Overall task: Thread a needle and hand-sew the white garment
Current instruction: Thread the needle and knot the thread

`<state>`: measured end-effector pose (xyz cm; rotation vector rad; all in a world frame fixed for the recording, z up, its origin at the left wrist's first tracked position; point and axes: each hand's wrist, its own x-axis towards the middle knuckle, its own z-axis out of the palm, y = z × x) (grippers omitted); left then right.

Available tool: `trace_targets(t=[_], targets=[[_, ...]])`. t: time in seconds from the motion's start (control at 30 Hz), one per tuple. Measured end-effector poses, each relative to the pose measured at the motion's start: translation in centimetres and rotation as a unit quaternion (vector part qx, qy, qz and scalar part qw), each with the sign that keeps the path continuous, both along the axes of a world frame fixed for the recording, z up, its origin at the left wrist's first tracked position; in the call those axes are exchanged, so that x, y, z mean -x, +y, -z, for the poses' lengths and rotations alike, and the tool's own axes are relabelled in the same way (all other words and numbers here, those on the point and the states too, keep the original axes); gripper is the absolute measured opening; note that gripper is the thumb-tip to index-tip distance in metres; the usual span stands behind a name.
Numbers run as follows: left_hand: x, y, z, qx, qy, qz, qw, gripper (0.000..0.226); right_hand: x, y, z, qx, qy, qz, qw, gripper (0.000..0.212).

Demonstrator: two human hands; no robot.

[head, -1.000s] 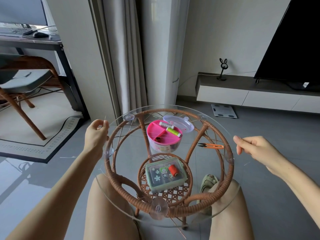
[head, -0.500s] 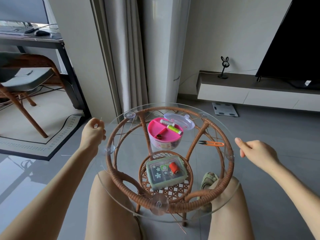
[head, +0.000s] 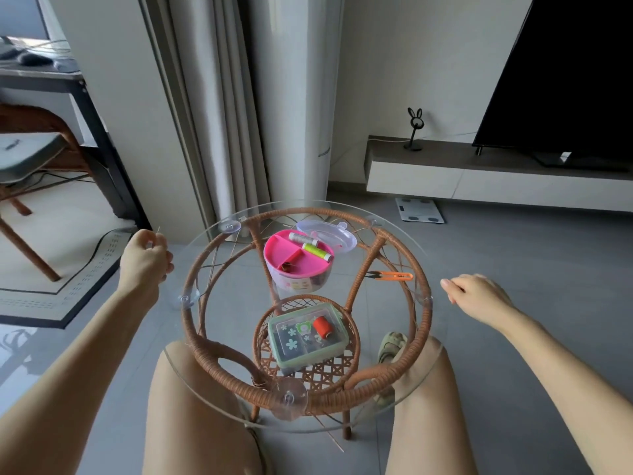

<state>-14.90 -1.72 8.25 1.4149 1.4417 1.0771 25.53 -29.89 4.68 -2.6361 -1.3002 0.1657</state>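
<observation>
Left hand (head: 145, 260) pinches a needle (head: 158, 231), tip up, just left of the glass worktop (head: 236, 303). Right hand (head: 476, 296), beyond the worktop's right edge, has its grip closed, fingertips together, possibly on thread too fine to see.

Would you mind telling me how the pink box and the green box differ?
The pink box is round; the green box is rectangular. The pink box is open, its clear lid lying behind it; the green box is closed. The pink box sits behind the green box. Both carry thread spools.
</observation>
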Motion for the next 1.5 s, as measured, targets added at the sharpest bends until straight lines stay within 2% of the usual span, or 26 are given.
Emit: trace_targets(t=[0.3, 0.33, 0.4, 0.43, 0.5, 0.53, 0.6, 0.67, 0.73, 0.83, 0.97, 1.2, 1.33, 1.5], targets=[[-1.1, -3.8, -5.5, -0.055, -0.016, 0.110, 0.992, 0.028, 1.7, 7.6, -0.7, 0.138, -0.129, -0.044, 0.981, 0.041], [-1.1, -4.2, -6.1, -0.053, -0.011, 0.128, 0.990, 0.028, 2.8, 8.4, -1.1, 0.117, -0.162, -0.054, 0.978, 0.039], [-1.2, -4.9, -6.9, -0.049, 0.005, 0.168, 0.985, 0.026, 6.2, 9.5, -2.7, -0.028, -0.192, -0.096, 0.976, 0.036], [-1.3, -5.1, -7.2, -0.050, 0.015, 0.185, 0.981, 0.026, 8.7, 10.1, -3.9, -0.136, -0.159, -0.131, 0.969, 0.035], [-1.5, -5.6, -7.6, -0.051, 0.025, 0.221, 0.974, 0.024, 14.2, 10.7, -6.7, -0.309, 0.013, -0.180, 0.934, 0.029], [-1.6, -5.8, -7.7, -0.051, 0.028, 0.237, 0.970, 0.024, 16.8, 11.1, -7.9, -0.331, 0.106, -0.196, 0.917, 0.027], [-1.9, -6.3, -7.9, -0.061, 0.043, 0.251, 0.965, 0.025, 21.1, 12.0, -9.6, -0.288, 0.267, -0.212, 0.895, 0.032], [-2.2, -6.9, -8.0, -0.076, 0.057, 0.248, 0.964, 0.025, 23.7, 13.2, -10.0, -0.283, 0.338, -0.216, 0.871, 0.038], [-2.4, -7.2, -8.0, -0.080, 0.053, 0.248, 0.964, 0.026, 25.1, 14.3, -10.0, -0.304, 0.338, -0.240, 0.858, 0.036], [-2.3, -7.3, -7.9, -0.062, 0.024, 0.237, 0.969, 0.025, 26.0, 15.3, -9.7, -0.287, 0.337, -0.274, 0.854, 0.031], [-2.2, -6.9, -8.2, -0.040, -0.016, 0.222, 0.974, 0.024, 26.4, 15.5, -9.6, -0.288, 0.363, -0.263, 0.846, 0.025], [-2.2, -6.4, -8.8, -0.004, -0.028, 0.261, 0.965, 0.022, 25.6, 15.4, -10.8, -0.285, 0.380, -0.245, 0.845, 0.019], [-1.8, -5.8, -9.0, 0.016, -0.018, 0.288, 0.957, 0.024, 24.6, 15.3, -11.6, -0.279, 0.373, -0.224, 0.856, 0.015], [-0.1, -4.7, -8.9, 0.043, 0.063, 0.330, 0.941, 0.008, 22.5, 14.8, -11.8, -0.256, 0.352, -0.222, 0.872, 0.015]])
